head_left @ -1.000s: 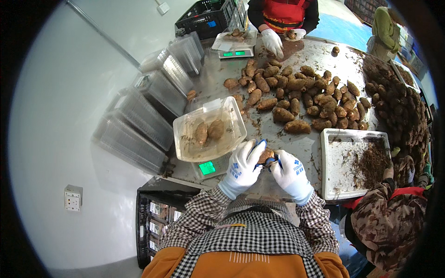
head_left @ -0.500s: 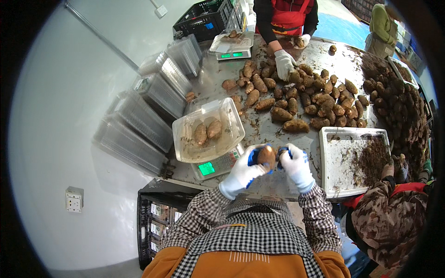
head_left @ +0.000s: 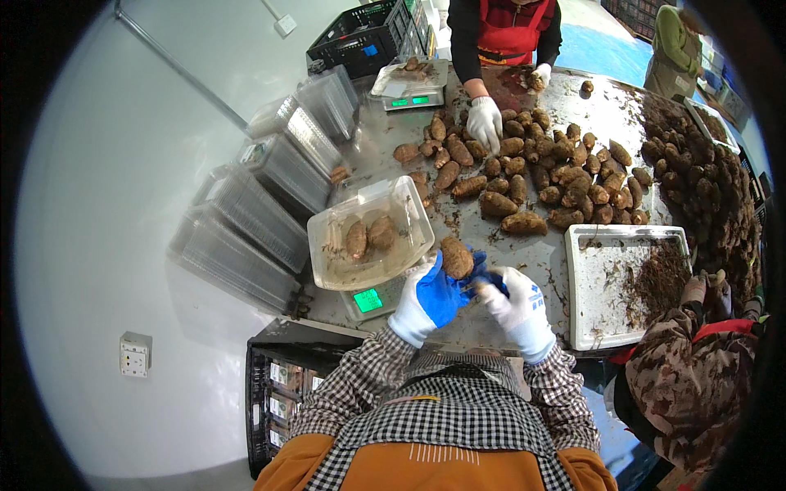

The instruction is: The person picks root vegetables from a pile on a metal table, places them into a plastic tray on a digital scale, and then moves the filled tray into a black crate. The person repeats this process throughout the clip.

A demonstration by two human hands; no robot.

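My left hand [head_left: 432, 296], in a white glove with a blue palm, is turned up and closed round a brown taro corm [head_left: 457, 258]. Close beside it, my right hand [head_left: 517, 309] has its gloved fingers curled in near the corm's lower end; what they pinch, if anything, is too blurred to name. Left of my hands, a clear plastic tub [head_left: 372, 274] sits tilted on a digital scale [head_left: 378, 299] with a lit green display. Two taro corms [head_left: 381, 232] lie in the tub. A heap of taro corms [head_left: 565, 176] covers the middle of the metal table beyond.
Stacks of clear plastic trays [head_left: 237, 245] line the wall at left. A white tray [head_left: 579, 286] with brown debris stands at right, near another worker [head_left: 696, 376]. Across the table a co-worker's gloved hand [head_left: 485, 123] hovers at the heap. A black crate [head_left: 260, 393] is below the table edge.
My left hand has rolled palm up, bringing the corm up and to the left. My right hand has dropped slightly and turned inward. The co-worker's hand has drawn left from the heap.
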